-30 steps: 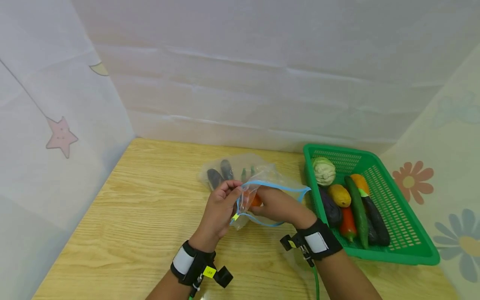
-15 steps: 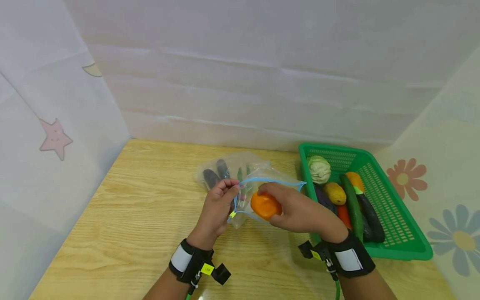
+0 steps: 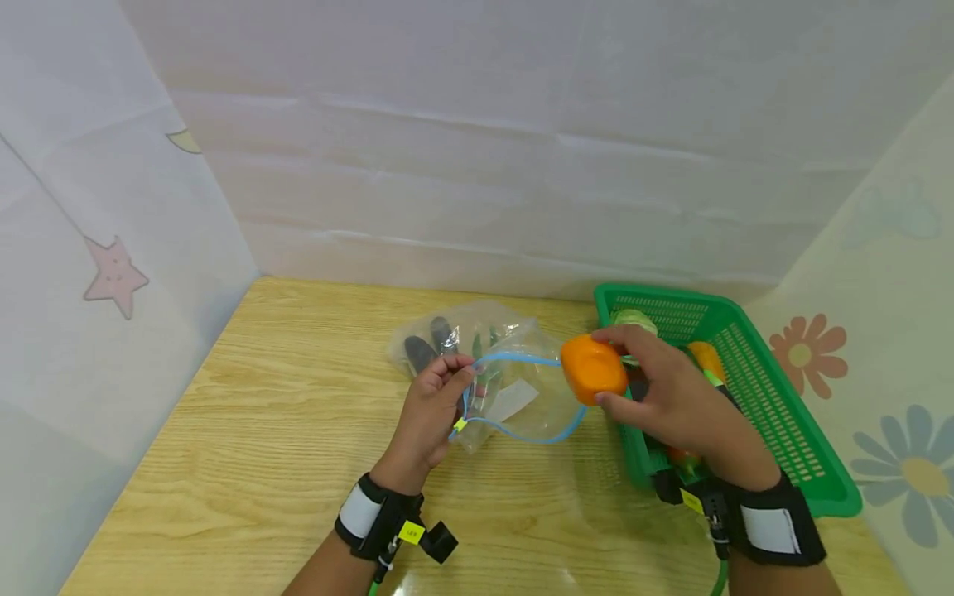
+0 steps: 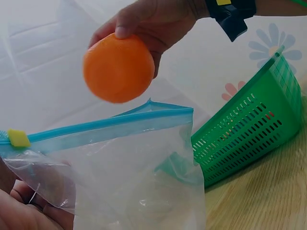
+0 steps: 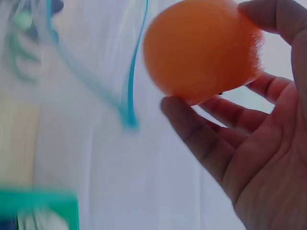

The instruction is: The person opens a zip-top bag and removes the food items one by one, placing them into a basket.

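My left hand pinches the left edge of a clear zip bag, close to its yellow slider. The bag's blue-rimmed mouth gapes open, and a white patch shows through the plastic. Just outside the mouth on the right, my right hand grips a smooth, round orange fruit between thumb and fingers. In the left wrist view the fruit is above the blue zip strip. The right wrist view shows fingertips against the fruit's underside.
Behind the zip bag lies another clear bag with dark, long vegetables in it. A green basket stands at the right with several vegetables, partly covered by my right arm. White cloth walls border the wooden table.
My right hand has come out of the zip bag with the orange fruit and moved right, toward the basket. The left hand keeps its hold on the bag's edge.
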Demonstrator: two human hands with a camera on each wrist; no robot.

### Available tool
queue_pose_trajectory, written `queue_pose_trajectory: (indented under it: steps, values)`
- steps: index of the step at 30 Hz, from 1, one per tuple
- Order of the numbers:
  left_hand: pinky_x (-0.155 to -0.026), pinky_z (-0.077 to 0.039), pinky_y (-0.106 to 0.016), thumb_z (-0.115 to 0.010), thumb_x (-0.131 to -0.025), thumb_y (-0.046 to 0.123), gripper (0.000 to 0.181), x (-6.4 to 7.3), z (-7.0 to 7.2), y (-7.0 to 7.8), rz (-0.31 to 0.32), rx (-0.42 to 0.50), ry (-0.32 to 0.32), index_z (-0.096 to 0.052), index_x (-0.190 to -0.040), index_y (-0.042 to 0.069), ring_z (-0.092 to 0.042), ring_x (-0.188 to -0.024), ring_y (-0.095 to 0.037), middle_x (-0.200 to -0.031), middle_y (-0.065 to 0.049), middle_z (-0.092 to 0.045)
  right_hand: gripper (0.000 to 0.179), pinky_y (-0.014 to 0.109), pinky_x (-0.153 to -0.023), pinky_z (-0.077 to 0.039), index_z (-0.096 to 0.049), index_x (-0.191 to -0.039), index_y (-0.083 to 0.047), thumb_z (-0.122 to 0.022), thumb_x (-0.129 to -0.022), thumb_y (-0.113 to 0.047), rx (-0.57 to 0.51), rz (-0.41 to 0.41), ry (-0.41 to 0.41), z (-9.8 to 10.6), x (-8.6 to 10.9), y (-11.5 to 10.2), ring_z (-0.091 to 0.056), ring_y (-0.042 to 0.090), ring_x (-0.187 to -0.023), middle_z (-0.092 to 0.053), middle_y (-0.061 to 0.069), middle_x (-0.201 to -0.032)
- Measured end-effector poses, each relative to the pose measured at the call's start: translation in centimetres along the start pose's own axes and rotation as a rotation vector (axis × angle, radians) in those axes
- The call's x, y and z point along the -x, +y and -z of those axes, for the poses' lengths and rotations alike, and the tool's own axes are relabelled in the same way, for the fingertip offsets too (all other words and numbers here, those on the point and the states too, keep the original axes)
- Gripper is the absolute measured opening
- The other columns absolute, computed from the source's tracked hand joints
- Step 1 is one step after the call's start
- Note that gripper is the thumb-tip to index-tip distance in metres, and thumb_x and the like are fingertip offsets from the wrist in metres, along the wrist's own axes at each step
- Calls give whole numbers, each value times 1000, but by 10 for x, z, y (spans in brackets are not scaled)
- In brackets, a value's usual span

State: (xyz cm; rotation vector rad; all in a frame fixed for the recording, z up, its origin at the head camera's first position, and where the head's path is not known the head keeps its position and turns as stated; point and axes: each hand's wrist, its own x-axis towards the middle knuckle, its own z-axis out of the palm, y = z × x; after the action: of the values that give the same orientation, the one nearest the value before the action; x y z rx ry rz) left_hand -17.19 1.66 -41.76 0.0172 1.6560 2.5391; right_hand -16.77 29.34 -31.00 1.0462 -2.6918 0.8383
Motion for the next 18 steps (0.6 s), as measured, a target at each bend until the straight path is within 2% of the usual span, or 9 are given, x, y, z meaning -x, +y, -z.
queue_pose_trajectory:
  steps: [4,6,8,10,14,18]
  values:
    - [-49,-35,-18,-56,-102,10,11,-1,1,0,-1,1,5,-59,-109,3,-65,-78,-16,-87,-3,-60,68,12,-72,-50,-51,-136,-2,-79,-75,8,68,5,118,14,8,27,-50,7,-101,-56,10,-124]
    - [-49,-35,-17,-56,-101,10,11,0,1,0,-3,3,10,-59,-109,2,-65,-78,-16,-87,-3,-60,66,10,-69,-48,-52,-136,-1,-78,-76,9,105,-10,139,21,9,42,-49,8,-98,-55,13,-124]
    - [-49,-34,-17,-56,-101,9,11,0,0,0,-9,5,12,-59,-109,2,-65,-78,-16,-87,-3,-61,63,10,-67,-46,-51,-138,1,-75,-80,8,113,-60,133,27,9,56,-49,14,-97,-52,17,-125]
    - [-49,-34,-18,-55,-101,9,12,1,-1,0,-12,10,12,-59,-110,2,-64,-78,-16,-87,-3,-61,60,12,-66,-45,-50,-141,1,-73,-85,3,149,-149,116,35,10,69,-50,22,-96,-48,23,-128]
    - [-49,-36,-18,-54,-102,8,12,2,-3,-2,-17,20,4,-59,-110,1,-64,-78,-16,-88,-4,-61,60,32,-68,-46,-40,-147,3,-66,-95,-10,203,-376,53,44,12,96,-49,38,-95,-37,34,-131]
    - [-49,-37,-18,-53,-102,7,12,3,-3,-3,-16,32,-3,-59,-110,1,-64,-78,-15,-90,-5,-61,68,46,-68,-46,-28,-148,12,-61,-98,-18,205,-532,5,45,15,124,-50,44,-94,-35,41,-133]
